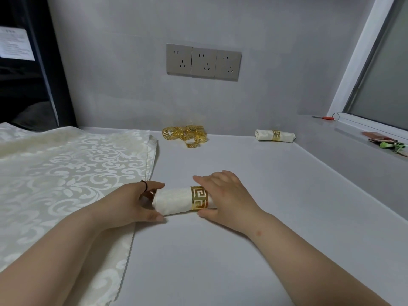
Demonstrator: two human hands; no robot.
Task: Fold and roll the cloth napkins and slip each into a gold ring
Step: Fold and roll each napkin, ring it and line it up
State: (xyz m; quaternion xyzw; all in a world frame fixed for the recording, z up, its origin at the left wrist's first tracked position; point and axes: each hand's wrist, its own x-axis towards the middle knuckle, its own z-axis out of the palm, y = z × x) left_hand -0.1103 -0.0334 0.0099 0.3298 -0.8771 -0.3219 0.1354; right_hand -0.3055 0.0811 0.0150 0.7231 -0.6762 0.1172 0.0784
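A rolled cream napkin [173, 201] lies crosswise on the white table, with a gold cut-out ring [199, 198] round it near its right end. My left hand [141, 202] grips the roll's left end between thumb and fingers. My right hand [225, 195] holds the right end at the ring, thumb in front, fingers behind. A stack of flat cream patterned napkins [66, 173] lies to the left. Several loose gold rings [187, 134] sit heaped at the back by the wall. A finished rolled napkin in its ring [274, 135] lies at the back right.
The grey wall with three sockets [203, 61] stands close behind the table. A window sill [364, 133] on the right carries a red-handled tool [326, 117] and some small coloured items [388, 143]. A dark frame [33, 62] stands at far left.
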